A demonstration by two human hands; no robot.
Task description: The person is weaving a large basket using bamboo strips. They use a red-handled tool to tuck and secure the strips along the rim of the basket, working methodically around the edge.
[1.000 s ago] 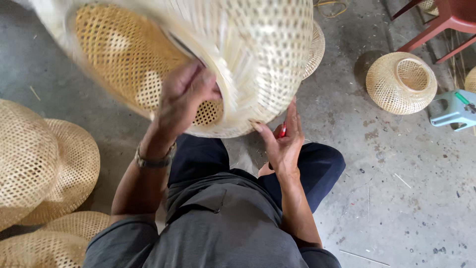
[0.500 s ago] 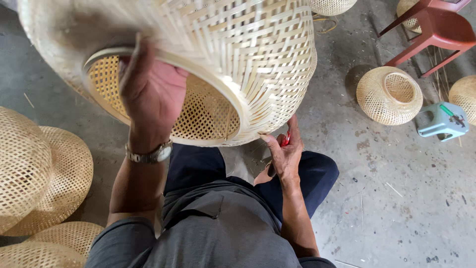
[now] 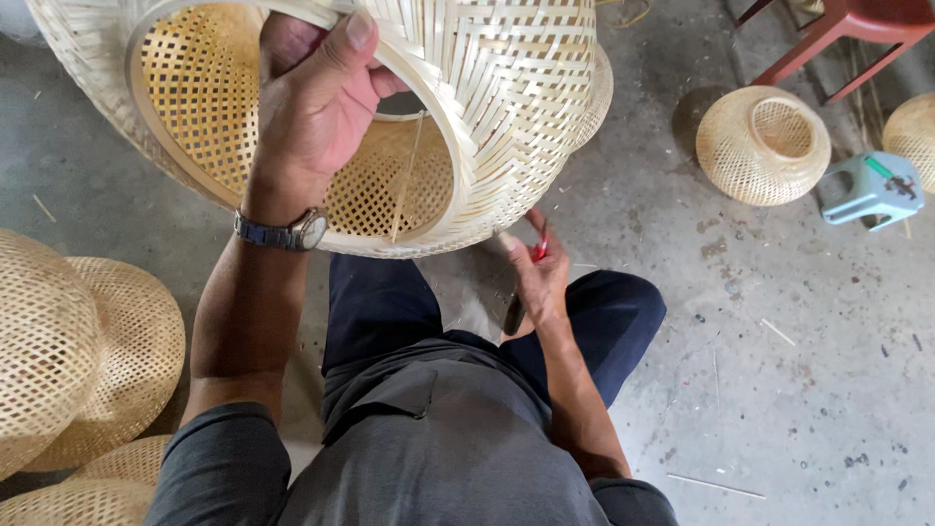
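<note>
A large woven bamboo basket [image 3: 506, 88] is held up in front of me, its round opening turned toward me. My left hand [image 3: 312, 107] grips the opening's rim, thumb over the edge, a watch on the wrist. A loose bamboo strip [image 3: 407, 175] hangs down inside the opening. Below the basket, my right hand [image 3: 534, 278] is closed on a red-handled tool [image 3: 539, 251] with a dark part under the palm, its fingertips near the basket's lower edge.
A smaller woven basket [image 3: 762, 144] lies on the concrete floor [image 3: 779, 390] at the right, beside a pale blue plastic stool [image 3: 872, 187] and a red chair [image 3: 838, 24]. Several woven bamboo domes [image 3: 68, 351] are stacked at the left. Thin bamboo slivers lie about.
The basket has turned so its opening faces me more squarely. My left hand has shifted up onto the rim. My right hand stays low with the red tool.
</note>
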